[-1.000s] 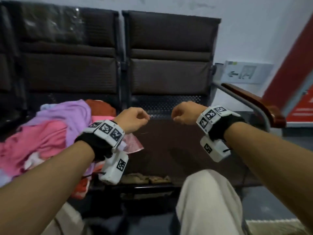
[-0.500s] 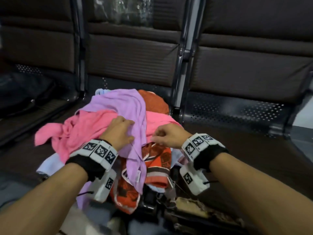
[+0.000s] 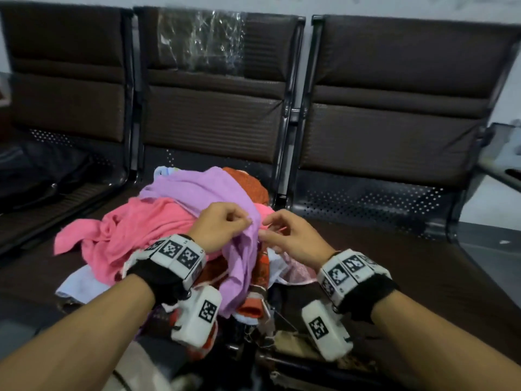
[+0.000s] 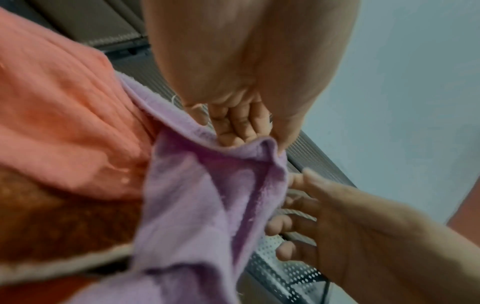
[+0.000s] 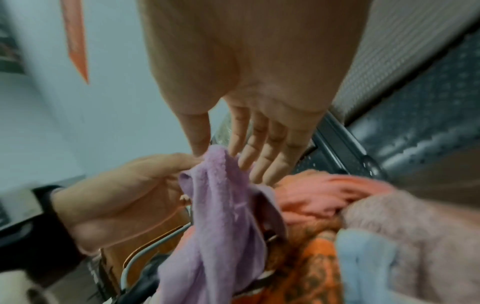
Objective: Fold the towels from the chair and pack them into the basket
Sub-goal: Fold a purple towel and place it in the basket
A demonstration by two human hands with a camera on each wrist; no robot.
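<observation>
Nearest the camera, two bare forearms reach in, each wrist wrapped in a black band with white marker blocks that cover part of the pile beneath. The left hand (image 3: 221,224) has its fingers curled and pinches a raised edge of the lilac towel (image 3: 203,190); the left wrist view shows that edge caught between its thumb and fingers. The right hand (image 3: 293,238) is just beside it, on the other side of the same fold, and the right wrist view shows its thumb and forefinger closed on the towel's tip while the other three fingers stay nearly straight. The lilac towel lies on top of the heap and drapes down over the front edge of the middle chair (image 3: 214,108). Under it, about five more cloths can be told apart: a pink towel (image 3: 127,230), an orange patterned one (image 3: 248,183), a pale blue one (image 3: 80,283), a pale pink fuzzy piece (image 5: 405,222), and a small light scrap at the back; how many lie buried underneath cannot be counted. The clutter below the seat edge is dark and blurred. Three dark brown chair backs stand behind, the left one cut off by the frame, and clear plastic film (image 3: 201,42) clings to the middle one.
</observation>
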